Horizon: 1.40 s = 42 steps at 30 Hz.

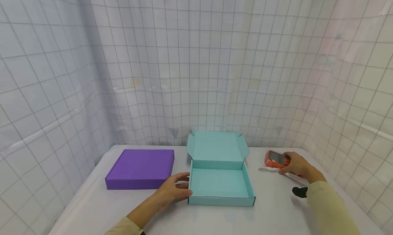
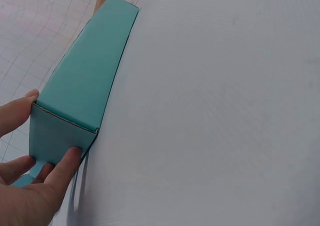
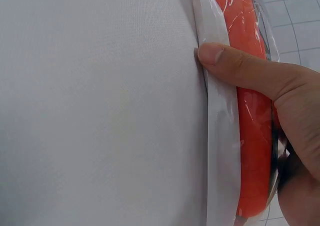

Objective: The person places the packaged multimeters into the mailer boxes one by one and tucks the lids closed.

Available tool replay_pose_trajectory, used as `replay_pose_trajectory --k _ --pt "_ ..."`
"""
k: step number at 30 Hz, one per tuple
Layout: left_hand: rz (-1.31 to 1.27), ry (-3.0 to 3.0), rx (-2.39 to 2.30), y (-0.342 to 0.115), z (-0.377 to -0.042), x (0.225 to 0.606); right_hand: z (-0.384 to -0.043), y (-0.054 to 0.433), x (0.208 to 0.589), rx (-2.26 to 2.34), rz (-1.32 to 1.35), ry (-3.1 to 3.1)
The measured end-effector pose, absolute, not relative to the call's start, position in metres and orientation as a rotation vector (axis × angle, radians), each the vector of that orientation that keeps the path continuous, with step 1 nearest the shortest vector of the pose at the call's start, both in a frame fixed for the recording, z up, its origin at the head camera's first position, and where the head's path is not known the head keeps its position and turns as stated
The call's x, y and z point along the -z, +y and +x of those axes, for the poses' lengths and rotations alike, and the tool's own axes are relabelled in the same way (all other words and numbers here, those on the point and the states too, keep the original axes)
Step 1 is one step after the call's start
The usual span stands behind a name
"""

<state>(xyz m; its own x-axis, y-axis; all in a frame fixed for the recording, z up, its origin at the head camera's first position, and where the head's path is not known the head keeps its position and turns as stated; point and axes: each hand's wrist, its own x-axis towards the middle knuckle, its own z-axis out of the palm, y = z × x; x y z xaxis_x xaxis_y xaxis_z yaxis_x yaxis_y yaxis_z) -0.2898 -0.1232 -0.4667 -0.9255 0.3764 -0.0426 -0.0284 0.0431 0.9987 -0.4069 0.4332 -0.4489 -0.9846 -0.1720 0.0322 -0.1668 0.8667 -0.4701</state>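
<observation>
A shallow teal cardboard box (image 1: 221, 201) stands with its lid raised at the back. My left hand (image 1: 173, 190) is at its left side. In the left wrist view the thumb lies on the rim at the front corner, and the other fingers touch the outer side wall of the box (image 2: 80, 71). At the right of the table my right hand (image 1: 297, 165) grips a red multimeter (image 1: 275, 159) with a dark screen, wrapped in clear plastic. The right wrist view has the thumb pressed along the wrapper's edge beside the red casing (image 3: 254, 151); the palm hides much of it.
A closed purple box (image 1: 142, 166) lies left of the teal one, close by my left forearm. White gridded curtains (image 1: 212, 74) enclose the white table (image 1: 221, 223) at the back and both sides. A black piece (image 1: 299, 192) sticks out by the right sleeve.
</observation>
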Motion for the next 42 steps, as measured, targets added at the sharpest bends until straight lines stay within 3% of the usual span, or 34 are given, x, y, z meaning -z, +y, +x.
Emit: replay_pose_trajectory --k 17,42 --pt "0.362 1.997 -1.965 -0.120 -0.291 0.468 -0.399 0.438 0.440 0.720 -0.372 3.051" --pt "0.347 2.011 -1.981 -0.122 -0.285 0.466 -0.386 0.434 0.390 0.657 -0.472 3.091"
